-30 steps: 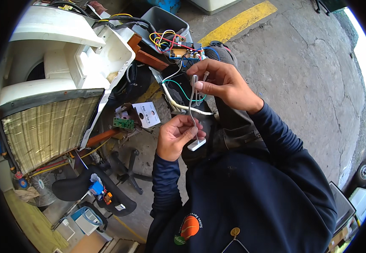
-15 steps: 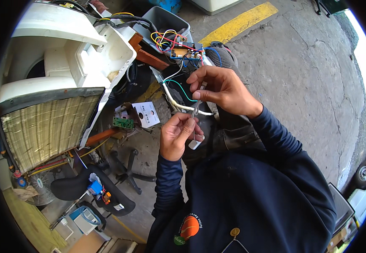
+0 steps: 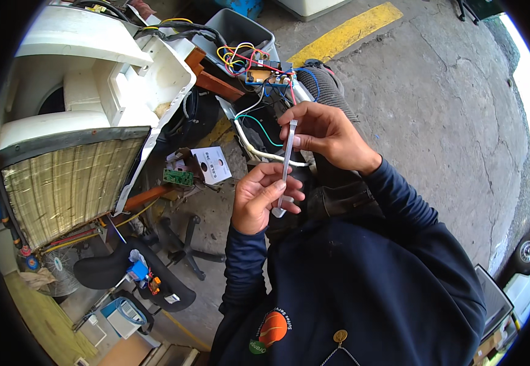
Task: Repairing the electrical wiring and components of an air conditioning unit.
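Left hand [image 3: 254,200] pinching thin, flat grey ribbon cable [image 3: 287,161] between thumb and fingers; small white plastic block [image 3: 278,212] just below its fingers. Right hand [image 3: 333,137] at cable's top end, fingers curled, thumb by small pale connector [image 3: 293,122]; can't tell if gripping. Cable spans both hands. Step looks like straightening cable; next move calls for firm pinch near connector.

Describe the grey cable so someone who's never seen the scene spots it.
From the dark shirt, look up to the left hand and right hand. The thin grey cable runs between them, a small pale connector at its upper end. Unlike the thicker, curved white cord behind it, it looks nearly straight and is pinched in the left hand.
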Demonstrator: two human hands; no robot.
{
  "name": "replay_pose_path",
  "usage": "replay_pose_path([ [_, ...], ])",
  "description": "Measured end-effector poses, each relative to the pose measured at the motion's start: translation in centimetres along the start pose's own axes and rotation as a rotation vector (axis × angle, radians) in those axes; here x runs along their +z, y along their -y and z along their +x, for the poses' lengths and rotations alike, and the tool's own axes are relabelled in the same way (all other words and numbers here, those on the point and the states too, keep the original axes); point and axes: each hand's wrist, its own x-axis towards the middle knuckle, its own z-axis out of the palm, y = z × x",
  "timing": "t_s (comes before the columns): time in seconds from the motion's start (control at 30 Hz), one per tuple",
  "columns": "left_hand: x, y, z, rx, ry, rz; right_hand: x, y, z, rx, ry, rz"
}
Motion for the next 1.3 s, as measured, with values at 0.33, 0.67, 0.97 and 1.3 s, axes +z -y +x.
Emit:
replay_pose_path([
  [0.33, -1.7, 1.4, 0.5, -0.016, 0.045, 0.037, 0.0, 1.4, -0.6, 0.057, 0.050, 0.028],
  [0.67, 0.5, 1.0, 0.8, -0.015, -0.025, -0.072, 0.2, 0.6, -0.9, 0.062, 0.099, 0.031],
  [0.97, -1.2, 1.2, 2.1, 0.225, -0.068, 0.011, 1.2, 3.1, -1.3, 0.059, 0.186, -0.428],
  [1.3, -0.8, -0.5, 1.2, 0.175, -0.006, 0.087, 0.8, 2.1, -1.1, -0.066, -0.064, -0.079],
])
